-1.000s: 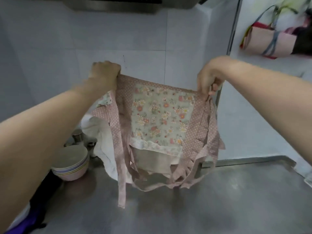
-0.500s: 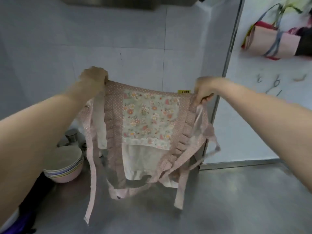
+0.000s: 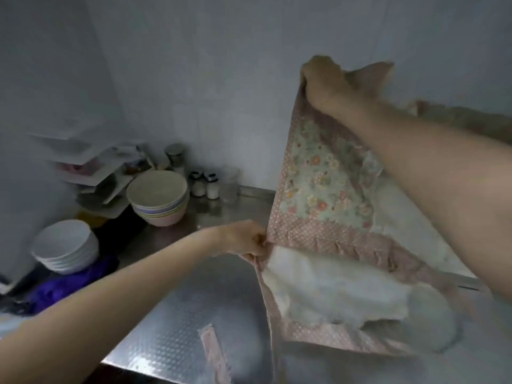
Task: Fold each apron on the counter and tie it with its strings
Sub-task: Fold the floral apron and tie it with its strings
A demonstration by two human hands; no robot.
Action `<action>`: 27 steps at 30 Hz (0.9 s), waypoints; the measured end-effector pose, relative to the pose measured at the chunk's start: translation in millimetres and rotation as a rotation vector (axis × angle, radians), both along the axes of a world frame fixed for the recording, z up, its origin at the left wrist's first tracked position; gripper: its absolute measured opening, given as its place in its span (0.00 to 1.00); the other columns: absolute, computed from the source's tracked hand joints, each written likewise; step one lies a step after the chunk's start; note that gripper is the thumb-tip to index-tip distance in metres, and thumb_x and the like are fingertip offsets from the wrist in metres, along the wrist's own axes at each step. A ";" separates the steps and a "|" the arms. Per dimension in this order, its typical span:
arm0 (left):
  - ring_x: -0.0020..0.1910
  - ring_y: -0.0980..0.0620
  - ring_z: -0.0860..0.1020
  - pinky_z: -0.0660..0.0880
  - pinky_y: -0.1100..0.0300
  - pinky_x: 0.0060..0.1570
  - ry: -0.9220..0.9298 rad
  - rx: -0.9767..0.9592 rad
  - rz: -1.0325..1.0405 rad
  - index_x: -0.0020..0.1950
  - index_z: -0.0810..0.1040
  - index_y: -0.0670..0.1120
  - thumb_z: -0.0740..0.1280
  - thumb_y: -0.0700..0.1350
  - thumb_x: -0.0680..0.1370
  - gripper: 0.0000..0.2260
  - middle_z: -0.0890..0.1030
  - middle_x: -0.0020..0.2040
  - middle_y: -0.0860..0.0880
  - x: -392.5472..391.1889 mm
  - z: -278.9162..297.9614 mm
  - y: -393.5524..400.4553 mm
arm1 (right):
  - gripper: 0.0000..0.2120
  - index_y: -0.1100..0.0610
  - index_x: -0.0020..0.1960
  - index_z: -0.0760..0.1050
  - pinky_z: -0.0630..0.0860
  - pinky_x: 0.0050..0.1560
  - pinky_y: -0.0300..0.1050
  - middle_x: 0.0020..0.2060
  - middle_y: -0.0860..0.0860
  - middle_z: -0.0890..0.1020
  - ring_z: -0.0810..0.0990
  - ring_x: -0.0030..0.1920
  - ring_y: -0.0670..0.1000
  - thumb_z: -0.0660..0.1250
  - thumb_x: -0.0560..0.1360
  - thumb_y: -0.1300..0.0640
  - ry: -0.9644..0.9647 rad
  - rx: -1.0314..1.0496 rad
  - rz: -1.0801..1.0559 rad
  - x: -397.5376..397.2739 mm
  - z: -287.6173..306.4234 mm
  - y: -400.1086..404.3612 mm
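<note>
With the right hand (image 3: 329, 87) gripping the apron (image 3: 321, 189) high and the left hand (image 3: 245, 241) pinching its near-left edge above the table (image 3: 177, 333), I'd keep that edge taut while folding.

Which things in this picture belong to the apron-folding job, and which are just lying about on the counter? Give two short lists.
Part of the job:
apron, held up off the counter
apron string, trailing onto the counter
left hand, pinching the apron's edge
right hand, gripping its top corner

Just lying about:
stack of pastel bowls
stack of white bowls
small jars
purple cloth
</note>
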State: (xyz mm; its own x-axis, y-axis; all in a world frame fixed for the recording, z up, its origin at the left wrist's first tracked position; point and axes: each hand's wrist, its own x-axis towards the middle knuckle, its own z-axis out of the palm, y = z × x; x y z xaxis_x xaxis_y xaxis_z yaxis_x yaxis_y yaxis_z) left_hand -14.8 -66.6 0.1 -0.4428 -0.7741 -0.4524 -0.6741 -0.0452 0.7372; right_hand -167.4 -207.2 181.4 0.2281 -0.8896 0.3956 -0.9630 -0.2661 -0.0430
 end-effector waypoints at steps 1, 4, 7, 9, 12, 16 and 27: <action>0.51 0.45 0.80 0.79 0.65 0.41 -0.089 0.025 0.035 0.45 0.75 0.37 0.59 0.32 0.77 0.06 0.78 0.41 0.47 1.1 -23.8 1.2 | 0.16 0.64 0.62 0.72 0.69 0.58 0.45 0.61 0.61 0.74 0.73 0.62 0.59 0.58 0.76 0.69 -0.023 0.147 0.057 13.4 -35.2 -8.7; 0.55 0.41 0.79 0.77 0.59 0.40 -0.342 -0.006 0.100 0.42 0.71 0.41 0.58 0.34 0.76 0.06 0.78 0.43 0.42 9.8 -92.4 1.1 | 0.33 0.54 0.76 0.54 0.68 0.59 0.39 0.70 0.56 0.67 0.69 0.66 0.56 0.64 0.75 0.64 -0.086 0.642 0.223 38.8 -141.4 -5.7; 0.59 0.44 0.74 0.69 0.60 0.53 -0.593 -0.078 0.087 0.56 0.74 0.42 0.56 0.41 0.81 0.09 0.77 0.54 0.42 25.8 -140.8 -1.6 | 0.32 0.50 0.74 0.58 0.69 0.58 0.39 0.71 0.53 0.66 0.69 0.66 0.55 0.63 0.73 0.61 -0.016 0.844 0.233 32.7 -213.1 8.4; 0.60 0.43 0.74 0.70 0.56 0.56 -0.683 -0.131 0.080 0.64 0.71 0.41 0.58 0.45 0.80 0.15 0.75 0.62 0.42 33.5 -158.6 -3.9 | 0.25 0.54 0.72 0.64 0.70 0.63 0.44 0.70 0.53 0.67 0.69 0.67 0.56 0.59 0.75 0.62 0.108 0.982 0.170 13.3 -241.5 23.2; 0.67 0.42 0.67 0.69 0.51 0.64 -0.777 -0.220 -0.025 0.72 0.60 0.44 0.59 0.42 0.79 0.22 0.65 0.69 0.43 37.3 -164.0 -6.0 | 0.19 0.67 0.68 0.66 0.69 0.64 0.53 0.67 0.63 0.70 0.69 0.67 0.63 0.55 0.78 0.66 0.156 1.143 0.086 -23.8 -266.6 53.2; 0.64 0.47 0.71 0.70 0.56 0.61 -0.582 -0.356 -0.260 0.68 0.67 0.45 0.60 0.46 0.79 0.18 0.69 0.65 0.46 21.7 -152.5 10.8 | 0.12 0.62 0.59 0.73 0.75 0.50 0.47 0.57 0.59 0.77 0.77 0.55 0.58 0.63 0.77 0.62 0.179 1.204 0.023 -68.5 -290.4 100.2; 0.62 0.44 0.66 0.69 0.46 0.62 -0.631 -0.087 -0.719 0.65 0.69 0.54 0.69 0.67 0.67 0.31 0.67 0.49 0.54 14.7 -174.9 59.3 | 0.07 0.55 0.51 0.77 0.74 0.52 0.46 0.51 0.54 0.73 0.75 0.55 0.58 0.65 0.74 0.57 0.355 1.067 0.066 -95.6 -334.9 218.3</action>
State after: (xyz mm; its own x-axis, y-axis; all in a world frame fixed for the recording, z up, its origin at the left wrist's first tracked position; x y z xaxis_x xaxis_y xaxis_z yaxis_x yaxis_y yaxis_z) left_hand -0.2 -7.3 -174.8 -0.5193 -0.4543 -0.7238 -0.7929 0.5721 0.2099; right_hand -263.0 11.1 -153.6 0.2360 -0.7161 -0.6569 -0.9513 -0.3081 -0.0059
